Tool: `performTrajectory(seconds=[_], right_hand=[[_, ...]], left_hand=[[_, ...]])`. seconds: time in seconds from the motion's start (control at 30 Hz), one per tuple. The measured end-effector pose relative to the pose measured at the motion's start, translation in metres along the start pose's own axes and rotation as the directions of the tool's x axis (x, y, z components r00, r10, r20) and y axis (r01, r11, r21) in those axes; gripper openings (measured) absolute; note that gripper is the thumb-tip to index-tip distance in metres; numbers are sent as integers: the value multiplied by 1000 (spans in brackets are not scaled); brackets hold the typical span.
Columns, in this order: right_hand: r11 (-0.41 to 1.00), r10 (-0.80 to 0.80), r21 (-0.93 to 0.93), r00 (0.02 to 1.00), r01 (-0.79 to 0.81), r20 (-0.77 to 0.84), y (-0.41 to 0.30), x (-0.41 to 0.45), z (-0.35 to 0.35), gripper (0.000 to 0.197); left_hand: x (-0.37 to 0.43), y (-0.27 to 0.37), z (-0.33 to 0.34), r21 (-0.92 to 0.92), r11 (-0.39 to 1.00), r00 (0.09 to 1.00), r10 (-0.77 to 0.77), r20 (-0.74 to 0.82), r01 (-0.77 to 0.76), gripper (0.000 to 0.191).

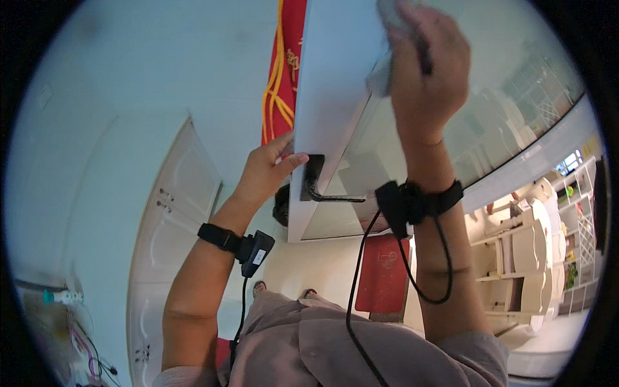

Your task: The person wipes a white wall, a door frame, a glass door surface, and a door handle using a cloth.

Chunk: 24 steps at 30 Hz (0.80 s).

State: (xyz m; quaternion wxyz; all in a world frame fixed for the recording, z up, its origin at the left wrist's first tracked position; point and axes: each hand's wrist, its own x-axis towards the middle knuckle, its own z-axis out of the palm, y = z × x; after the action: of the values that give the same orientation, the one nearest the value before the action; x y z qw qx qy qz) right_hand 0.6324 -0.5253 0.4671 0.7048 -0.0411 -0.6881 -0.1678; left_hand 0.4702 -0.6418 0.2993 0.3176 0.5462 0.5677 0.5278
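Note:
My left hand (275, 164) rests against the edge of a white-framed glass door (329, 72), its thumb on the frame beside a black lever door handle (314, 181) and its fingers partly hidden behind the edge. At the top right my right hand (430, 67) holds a grey cloth (382, 75) against the upper part of the door, near where frame and glass meet. The hand and cloth are slightly blurred. Both wrists wear black straps with small devices and cables.
A red hanging (285, 72) with yellow cords hangs behind the door edge. White cabinet doors (174, 193) stand at the left. A red mat (384, 273) lies on the floor below the door. White chairs (527, 242) and a shelf unit (578, 217) are at the right.

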Motion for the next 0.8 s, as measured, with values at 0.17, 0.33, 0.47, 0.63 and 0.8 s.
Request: performTrajectory(seconds=[0.17, 0.33, 0.47, 0.63, 0.8], right_hand=[[979, 12, 172, 873, -110, 488, -44, -139, -17, 23], [549, 497, 266, 565, -793, 659, -74, -159, -64, 28], [-264, 545, 286, 102, -921, 832, -115, -168, -94, 24], [-355, 434, 104, -65, -929, 899, -124, -166, -106, 24], [811, 268, 126, 554, -571, 788, -79, -158, -107, 17]], left_hand=[[-41, -30, 21, -146, 989, 983, -15, -186, -12, 42], [-87, -29, 54, -59, 992, 903, 79, -422, -114, 53], [-128, -13, 105, -458, 876, 964, 29, -263, -151, 70], [-131, -19, 110, -282, 955, 936, -12, -352, -94, 72], [-93, 22, 63, 32, 982, 692, 154, -705, -186, 42]])
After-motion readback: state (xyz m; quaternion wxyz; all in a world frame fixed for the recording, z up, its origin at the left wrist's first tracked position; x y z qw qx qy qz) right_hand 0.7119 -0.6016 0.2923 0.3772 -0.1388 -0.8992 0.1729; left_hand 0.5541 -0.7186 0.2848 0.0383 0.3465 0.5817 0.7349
